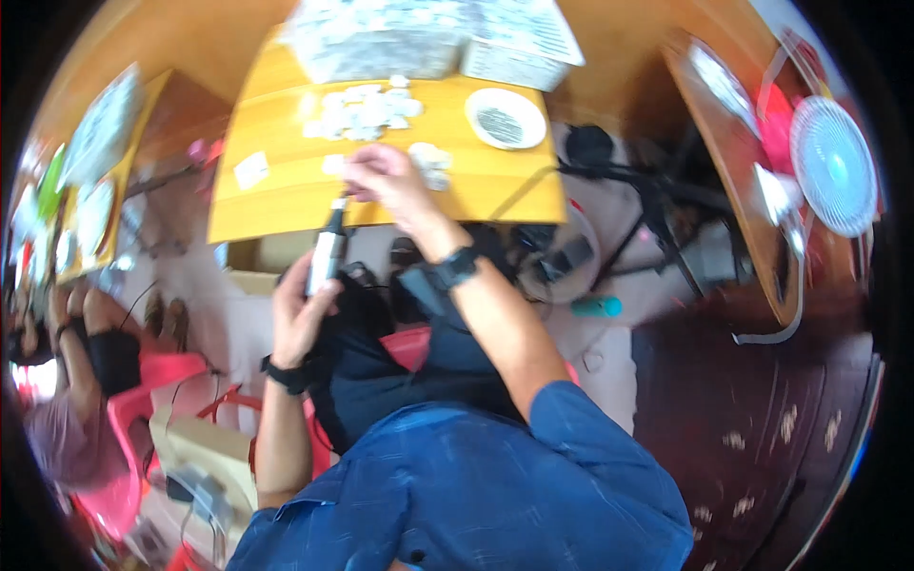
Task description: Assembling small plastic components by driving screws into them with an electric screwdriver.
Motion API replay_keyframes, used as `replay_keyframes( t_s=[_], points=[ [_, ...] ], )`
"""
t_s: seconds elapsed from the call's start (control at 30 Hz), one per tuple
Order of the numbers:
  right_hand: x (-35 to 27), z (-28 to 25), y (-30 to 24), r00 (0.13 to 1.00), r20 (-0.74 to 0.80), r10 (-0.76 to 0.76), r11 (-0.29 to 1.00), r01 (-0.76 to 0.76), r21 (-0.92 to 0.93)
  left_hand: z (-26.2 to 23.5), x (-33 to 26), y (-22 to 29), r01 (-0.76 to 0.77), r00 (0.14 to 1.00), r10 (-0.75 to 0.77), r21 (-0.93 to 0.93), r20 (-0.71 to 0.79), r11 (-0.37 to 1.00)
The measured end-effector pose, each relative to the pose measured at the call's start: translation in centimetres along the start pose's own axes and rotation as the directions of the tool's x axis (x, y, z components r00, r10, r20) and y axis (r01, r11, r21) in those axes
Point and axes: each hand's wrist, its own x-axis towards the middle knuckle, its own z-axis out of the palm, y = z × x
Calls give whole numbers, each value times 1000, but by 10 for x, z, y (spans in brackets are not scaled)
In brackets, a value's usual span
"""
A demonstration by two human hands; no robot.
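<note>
My left hand [295,319] is wrapped round a pen-shaped electric screwdriver [327,255], white in the body with a black front end. It points up toward the near edge of the yellow table [276,211]. Just above its tip, the fingers of my right hand [392,184] are pinched together; whatever is between them is too small and blurred to name. A small white piece [333,165] lies beside those fingertips. Beyond them spreads a group of small white plastic pieces [362,114], with a few more pieces [431,162] right of the hand.
A white bowl [535,131] of thin metal bits stands at the table's right. Two baskets [381,55] [519,65] full of white pieces line the back. A white square [251,170] lies at left. Another person [71,419] sits far left; a fan [833,167] stands right.
</note>
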Motion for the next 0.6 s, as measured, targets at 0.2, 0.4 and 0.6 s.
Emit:
replay_keyframes(
  t_s=[0.2,0.4,0.6],
  points=[
    [-5,-22,-1,999,42,8,1000,-9,20,6,2,11,-2,995,8,-56,98,998],
    [2,-6,-10,1000,7,29,1000,-29,-6,-2,1,-3,-64,998,65,-29,17,998],
    [31,-12,-4,956,131,-264,444,241,-863,0,0,8,-7,1000,8,-103,8,995]
  ],
)
